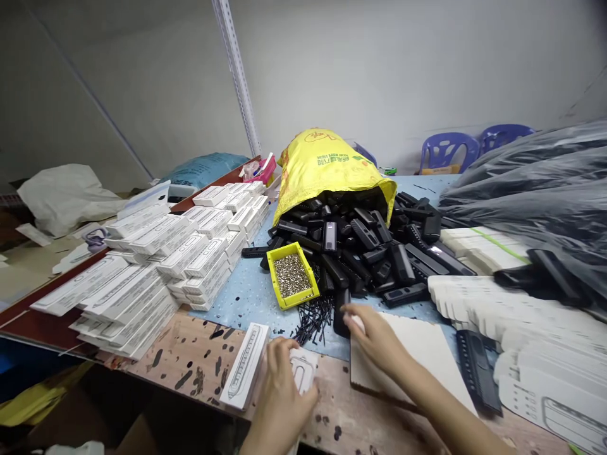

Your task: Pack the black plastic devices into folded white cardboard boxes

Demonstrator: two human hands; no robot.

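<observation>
My left hand [284, 395] grips a small white printed carton [303, 370] at the front of the bench. Just left of it lies a second white carton [245, 366] with a line drawing of a long device. My right hand [374, 335] reaches forward, its fingertips against an upright black plastic part [341, 314]. A small white piece [358, 323] shows under those fingers, partly hidden. Below my right palm lies a beige board [408, 360]. Behind my hands, a heap of black plastic parts [365, 253] spills from a yellow woven sack [329, 170].
A yellow tray of small metal pieces [291, 275] and a loose pile of black pins [315, 319] sit on the blue mat. Stacks of white cartons [161, 253] fill the left side. White moulded trays [512, 316] and grey plastic bags [535, 183] lie right. Blue chairs [448, 151] stand behind.
</observation>
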